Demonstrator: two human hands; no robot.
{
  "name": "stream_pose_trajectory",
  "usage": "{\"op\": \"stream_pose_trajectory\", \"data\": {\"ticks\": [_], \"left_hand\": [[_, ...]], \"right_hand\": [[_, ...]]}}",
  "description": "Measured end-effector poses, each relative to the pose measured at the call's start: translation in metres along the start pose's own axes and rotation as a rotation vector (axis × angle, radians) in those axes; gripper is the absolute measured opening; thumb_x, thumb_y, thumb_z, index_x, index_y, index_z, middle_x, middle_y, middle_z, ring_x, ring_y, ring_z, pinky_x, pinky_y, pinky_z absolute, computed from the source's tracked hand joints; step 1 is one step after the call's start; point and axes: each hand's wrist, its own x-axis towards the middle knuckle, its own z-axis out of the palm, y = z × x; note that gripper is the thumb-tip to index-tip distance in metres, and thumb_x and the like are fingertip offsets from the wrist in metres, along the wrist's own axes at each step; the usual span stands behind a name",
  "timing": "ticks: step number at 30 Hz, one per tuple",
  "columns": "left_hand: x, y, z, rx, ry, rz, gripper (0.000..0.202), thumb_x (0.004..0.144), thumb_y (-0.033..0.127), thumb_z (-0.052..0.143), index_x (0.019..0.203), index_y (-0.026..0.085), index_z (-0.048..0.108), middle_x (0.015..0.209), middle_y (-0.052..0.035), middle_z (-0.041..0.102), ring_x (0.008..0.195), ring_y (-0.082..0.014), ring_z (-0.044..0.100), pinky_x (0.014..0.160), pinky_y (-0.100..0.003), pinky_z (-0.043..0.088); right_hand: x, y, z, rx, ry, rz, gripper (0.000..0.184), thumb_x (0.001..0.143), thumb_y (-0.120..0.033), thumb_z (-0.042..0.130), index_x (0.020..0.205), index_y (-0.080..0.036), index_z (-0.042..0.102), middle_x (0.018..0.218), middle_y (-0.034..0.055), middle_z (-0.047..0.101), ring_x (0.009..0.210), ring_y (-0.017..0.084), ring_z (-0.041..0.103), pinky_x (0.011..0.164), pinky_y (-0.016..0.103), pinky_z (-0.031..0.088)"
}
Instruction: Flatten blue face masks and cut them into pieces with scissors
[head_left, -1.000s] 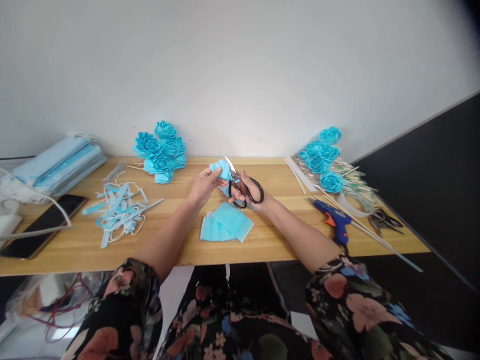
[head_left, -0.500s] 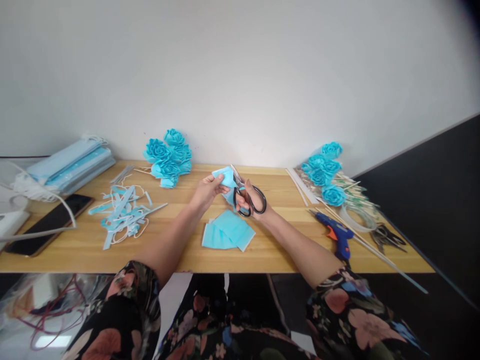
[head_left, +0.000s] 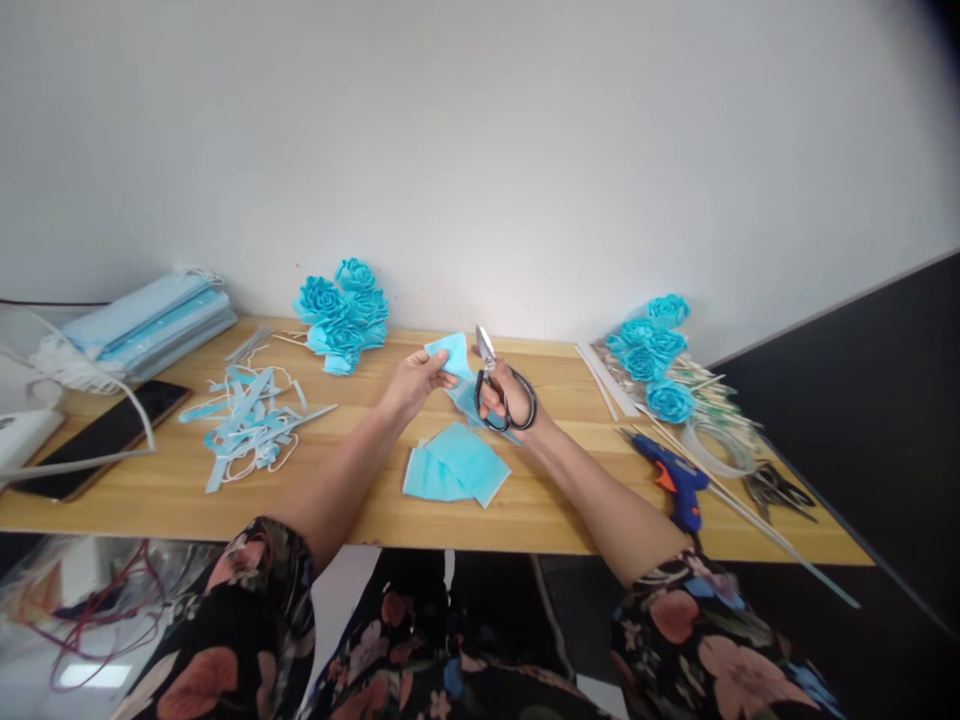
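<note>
Between the thumb and fingers of my left hand [head_left: 421, 382] is a small folded piece of blue mask fabric [head_left: 451, 354]. My right hand [head_left: 502, 390] is wrapped round the black handles of a pair of scissors [head_left: 486, 347], whose blades point up and away, just right of the fabric and apart from it. Blue scraps [head_left: 469, 402] lie on the table beneath my hands, partly hidden by them. Nearer to me, several cut blue fabric pieces [head_left: 457, 463] lie overlapping.
Blue fabric roses [head_left: 341, 315] stand at the back left, more roses [head_left: 649, 350] at the right. Left are cut strips and ear loops [head_left: 251, 420], a phone [head_left: 105, 440] and stacked masks [head_left: 150, 320]. A glue gun [head_left: 675, 475], tape roll [head_left: 720, 450] and pliers [head_left: 776, 490] lie right.
The scissors have moved slightly right, away from the fabric, and their blades have come together. My left hand still pinches the fabric in nearly the same place.
</note>
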Motion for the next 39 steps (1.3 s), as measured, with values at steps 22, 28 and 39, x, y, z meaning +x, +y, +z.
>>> {"op": "stream_pose_trajectory", "data": {"ticks": [22,28,39], "left_hand": [[-0.012,-0.013,0.016,0.751,-0.026,0.177,0.032,0.075,0.039,0.067,0.059,0.013,0.059,0.053,0.0043,0.044,0.053,-0.0074,0.037,0.051,-0.022,0.024],[-0.014,-0.015,0.016,0.870,-0.096,0.274,0.034,0.078,0.042,0.061,0.059,0.014,0.057,0.054,0.0048,0.039,0.055,-0.0080,0.036,0.054,-0.023,0.025],[-0.003,-0.016,0.004,0.788,-0.070,0.325,0.029,0.077,0.042,0.067,0.065,0.015,0.066,0.064,0.0002,0.059,0.064,-0.0121,0.052,0.061,-0.025,0.037]], "right_hand": [[-0.001,-0.015,-0.012,-0.649,0.166,-0.298,0.053,0.071,-0.039,0.078,0.118,-0.026,0.056,0.102,0.0031,0.074,0.092,0.019,0.069,0.084,0.034,0.053],[0.004,-0.003,-0.014,-0.680,0.181,-0.272,0.048,0.073,-0.040,0.075,0.114,-0.024,0.057,0.086,-0.0013,0.069,0.076,0.015,0.064,0.075,0.031,0.050],[0.010,0.001,-0.022,-0.482,0.209,-0.291,0.048,0.072,-0.037,0.076,0.116,-0.028,0.057,0.079,-0.0056,0.059,0.069,0.010,0.055,0.067,0.025,0.046]]}}
